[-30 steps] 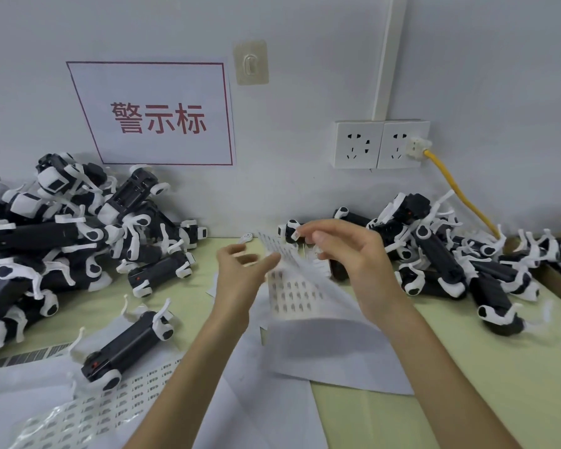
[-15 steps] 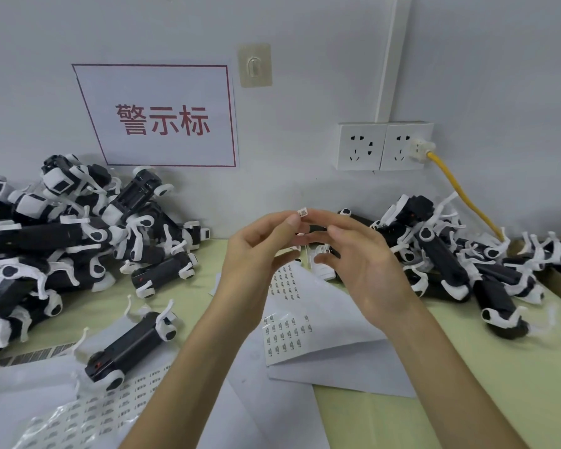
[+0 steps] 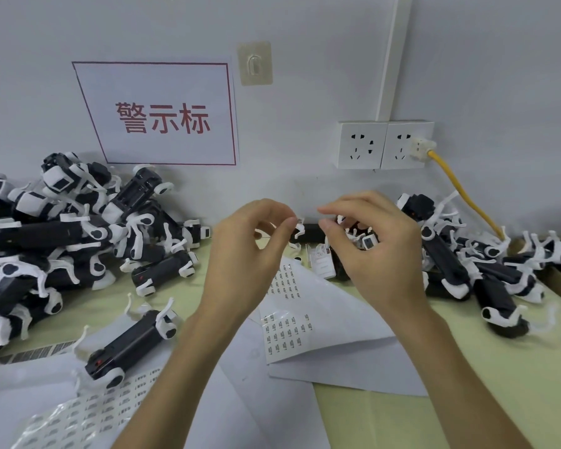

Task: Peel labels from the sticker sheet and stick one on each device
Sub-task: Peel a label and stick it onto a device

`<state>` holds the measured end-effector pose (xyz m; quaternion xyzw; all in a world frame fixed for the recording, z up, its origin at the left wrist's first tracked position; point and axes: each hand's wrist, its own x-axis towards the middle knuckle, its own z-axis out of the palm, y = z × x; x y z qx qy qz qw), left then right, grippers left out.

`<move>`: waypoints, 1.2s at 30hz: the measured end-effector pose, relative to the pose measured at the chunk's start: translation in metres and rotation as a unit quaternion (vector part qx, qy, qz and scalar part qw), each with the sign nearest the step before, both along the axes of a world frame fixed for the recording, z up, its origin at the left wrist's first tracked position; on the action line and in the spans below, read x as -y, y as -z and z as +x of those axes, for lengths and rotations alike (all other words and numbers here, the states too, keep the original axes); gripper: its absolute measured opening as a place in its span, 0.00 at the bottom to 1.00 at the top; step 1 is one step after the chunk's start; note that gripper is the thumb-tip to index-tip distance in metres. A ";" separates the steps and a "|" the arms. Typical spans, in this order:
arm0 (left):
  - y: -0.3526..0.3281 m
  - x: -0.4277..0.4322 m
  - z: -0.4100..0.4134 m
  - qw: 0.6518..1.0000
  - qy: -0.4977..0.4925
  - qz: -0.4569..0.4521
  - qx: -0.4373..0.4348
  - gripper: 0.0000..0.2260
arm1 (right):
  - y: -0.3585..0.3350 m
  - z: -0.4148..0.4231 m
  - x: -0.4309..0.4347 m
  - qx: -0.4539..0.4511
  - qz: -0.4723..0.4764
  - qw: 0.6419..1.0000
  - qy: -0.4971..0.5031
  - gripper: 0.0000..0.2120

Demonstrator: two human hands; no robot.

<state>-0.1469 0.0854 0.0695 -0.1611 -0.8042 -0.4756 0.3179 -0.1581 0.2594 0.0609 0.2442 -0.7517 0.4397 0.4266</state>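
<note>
Left hand (image 3: 250, 254) pinches a small label (image 3: 300, 221) at its fingertips, right hand (image 3: 379, 254) curled empty just beside, both above the sticker sheet (image 3: 321, 306); the lone device (image 3: 127, 346) lies lower-left on the tabletop (image 3: 467, 367), nearer the left hand, axis diagonal.

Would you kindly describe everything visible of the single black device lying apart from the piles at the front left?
The device is a long black plastic-looking body with white strap-like pieces at both ends and a small red mark near its nearer end. It lies slantwise on white paper sheets, clear of the left pile. Only the sheets touch it.
</note>
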 end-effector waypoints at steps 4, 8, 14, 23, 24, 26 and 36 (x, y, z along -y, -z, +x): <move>0.000 0.000 0.002 0.997 -0.008 -0.067 -0.035 0.03 | -0.001 0.001 0.003 -0.032 0.046 0.998 0.012 0.05; -0.001 -0.002 0.003 0.994 -0.010 -0.098 -0.038 0.04 | 0.002 0.000 0.005 -0.023 0.052 0.998 0.010 0.03; -0.001 -0.003 0.004 0.992 -0.010 -0.120 -0.033 0.05 | 0.002 0.001 0.005 -0.022 0.062 0.998 0.015 0.03; -0.008 0.069 -0.012 0.941 -0.100 -0.240 0.218 0.16 | 0.004 0.000 0.002 0.037 0.037 0.998 -0.018 0.06; -0.005 0.085 -0.014 0.908 -0.101 -0.277 0.296 0.20 | 0.004 -0.001 0.001 0.042 0.032 0.998 -0.019 0.06; 0.000 0.111 -0.014 0.843 -0.095 -0.320 0.421 0.25 | 0.004 -0.001 0.001 0.053 0.027 0.998 -0.022 0.05; 0.014 0.164 -0.018 0.785 -0.072 -0.349 0.507 0.16 | 0.013 -0.003 0.010 0.122 0.001 0.991 -0.060 0.08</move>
